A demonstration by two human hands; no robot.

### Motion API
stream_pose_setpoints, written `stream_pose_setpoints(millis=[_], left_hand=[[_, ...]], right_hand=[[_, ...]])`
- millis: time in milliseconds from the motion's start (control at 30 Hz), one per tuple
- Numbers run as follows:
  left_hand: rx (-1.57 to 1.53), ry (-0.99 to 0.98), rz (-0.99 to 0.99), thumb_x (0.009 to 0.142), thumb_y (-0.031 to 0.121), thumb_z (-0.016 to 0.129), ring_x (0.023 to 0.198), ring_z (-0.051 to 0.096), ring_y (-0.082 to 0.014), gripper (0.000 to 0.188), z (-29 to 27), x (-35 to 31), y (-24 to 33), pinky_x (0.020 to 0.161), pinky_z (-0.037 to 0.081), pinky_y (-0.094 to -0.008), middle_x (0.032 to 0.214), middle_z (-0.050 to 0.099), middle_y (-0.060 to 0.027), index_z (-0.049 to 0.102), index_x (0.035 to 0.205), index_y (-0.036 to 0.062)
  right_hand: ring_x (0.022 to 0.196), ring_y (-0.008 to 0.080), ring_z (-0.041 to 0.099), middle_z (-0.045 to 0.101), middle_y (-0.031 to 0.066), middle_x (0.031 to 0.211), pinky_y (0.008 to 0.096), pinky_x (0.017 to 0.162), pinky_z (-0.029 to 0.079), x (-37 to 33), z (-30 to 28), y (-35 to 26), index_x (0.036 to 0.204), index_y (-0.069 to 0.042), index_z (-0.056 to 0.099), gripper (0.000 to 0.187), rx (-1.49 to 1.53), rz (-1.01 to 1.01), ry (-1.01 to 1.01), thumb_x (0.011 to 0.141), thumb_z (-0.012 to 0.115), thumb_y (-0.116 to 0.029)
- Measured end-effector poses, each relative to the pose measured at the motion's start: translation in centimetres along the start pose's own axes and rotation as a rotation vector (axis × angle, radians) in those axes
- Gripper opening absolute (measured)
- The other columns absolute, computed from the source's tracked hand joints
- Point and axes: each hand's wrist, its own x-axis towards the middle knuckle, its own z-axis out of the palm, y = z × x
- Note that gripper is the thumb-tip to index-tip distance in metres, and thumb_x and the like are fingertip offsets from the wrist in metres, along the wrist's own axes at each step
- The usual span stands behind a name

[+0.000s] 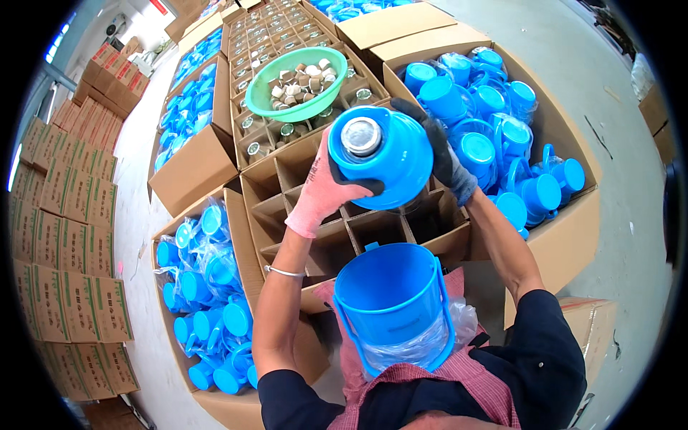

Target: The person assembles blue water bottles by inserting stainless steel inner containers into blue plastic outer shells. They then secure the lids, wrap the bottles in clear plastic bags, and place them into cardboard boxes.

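Both my hands grip a blue flask top part (387, 161) with a shiny silver mouth, held above a divided carton (358, 222). My left hand (322, 193), in a pink glove, grips its left side. On the right side is my right hand (441, 154) in a dark glove. Below, on my lap over a red checked apron, rests a blue plastic flask shell with a handle (390, 301), partly in a clear bag.
A green bowl of corks (301, 82) sits on a far divided carton. Cartons of bagged blue plastic parts stand at the right (502, 143), the lower left (208, 301) and the far left (190, 107). Stacked closed cartons (72, 236) line the left wall.
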Motion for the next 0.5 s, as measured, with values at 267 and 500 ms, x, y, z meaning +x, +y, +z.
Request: stream_pose_setpoints(millis=[267, 500], left_hand=[[-0.069, 0.042, -0.01, 0.058, 0.011, 0.084, 0.127, 0.042, -0.0203, 0.102, 1.0, -1.0, -0.1, 0.11, 0.033, -0.0361, 0.135, 0.045, -0.0087, 0.029, 0.143, 0.0061], [0.193, 0.082, 0.075, 0.06, 0.014, 0.085, 0.125, 0.044, -0.0235, 0.095, 3.2, -0.8, 2.2, 0.109, 0.033, -0.0367, 0.132, 0.046, -0.01, 0.034, 0.14, 0.0065]], right_hand=[[0.129, 0.0235, 0.044, 0.046, 0.0158, 0.141, 0.0354, 0.112, 0.028, -2.1, 0.3, -0.8, 0.139, 0.0, 0.042, 0.052, -0.369, -0.149, -0.016, 0.1, 0.038, -0.034], [0.129, 0.0238, 0.043, 0.045, 0.0146, 0.142, 0.0363, 0.112, 0.029, -2.7, 0.1, -1.4, 0.142, -0.001, 0.038, 0.056, -0.119, -0.116, -0.023, 0.1, 0.043, -0.038]])
